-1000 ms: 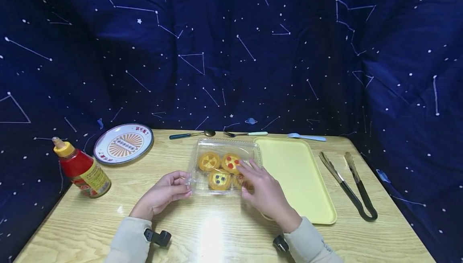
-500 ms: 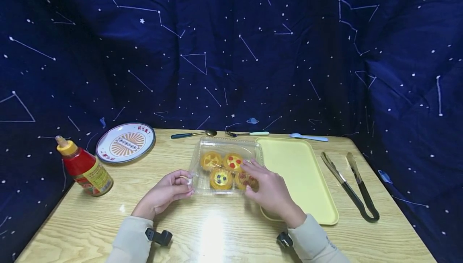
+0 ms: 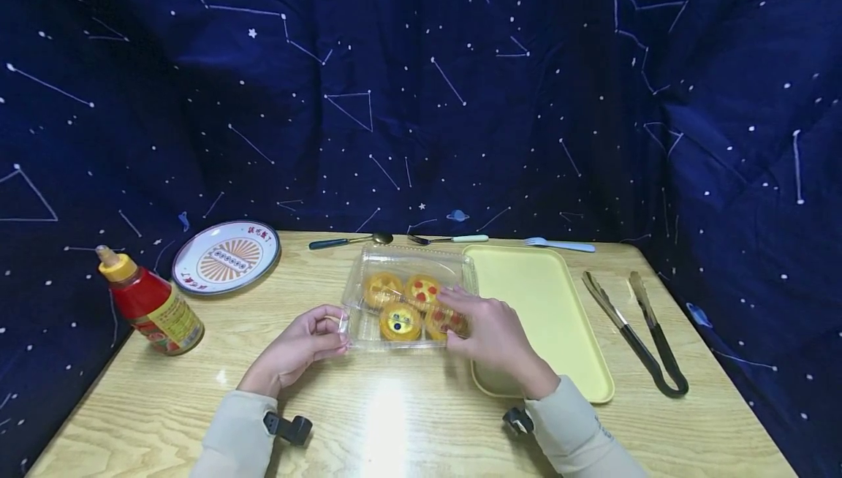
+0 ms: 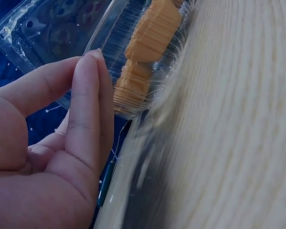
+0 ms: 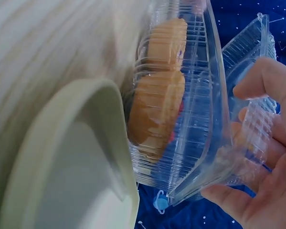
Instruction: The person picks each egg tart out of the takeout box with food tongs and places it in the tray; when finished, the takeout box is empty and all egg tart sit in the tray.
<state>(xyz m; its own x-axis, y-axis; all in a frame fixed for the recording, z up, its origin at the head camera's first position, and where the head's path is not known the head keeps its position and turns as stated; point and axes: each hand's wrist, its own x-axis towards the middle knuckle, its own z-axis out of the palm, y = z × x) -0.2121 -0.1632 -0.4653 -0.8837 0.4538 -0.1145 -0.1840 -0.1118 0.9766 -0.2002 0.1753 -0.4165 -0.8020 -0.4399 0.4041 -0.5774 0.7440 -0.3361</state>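
A clear plastic clamshell box [image 3: 395, 344] lies on the table with several egg tarts inside, one dotted with blue [image 3: 400, 321] and one with red [image 3: 422, 291]. Its ribbed transparent lid [image 5: 259, 124] stands partly raised, tilted back from the base. At the box's left front edge, my left hand [image 3: 299, 350] pinches the rim between thumb and index finger. My right hand [image 3: 493, 335] is at the right side, its spread, bent fingers against the lid and its thumb by the rim. Some right fingers show through the plastic. The right front tart [image 3: 442, 323] is partly covered by that hand.
A yellow tray [image 3: 546, 317] sits right of the box, tongs [image 3: 641, 339] beyond it. A spoon [image 3: 351, 240], a fork [image 3: 447, 240] and a blue fork [image 3: 559, 245] line the back edge. A plate [image 3: 226, 257] and a red sauce bottle [image 3: 153, 302] stand left.
The lid has lifted a little, and the front tarts show more clearly. My right hand has shifted slightly right with the lid. The left hand keeps its pinch on the box's edge.
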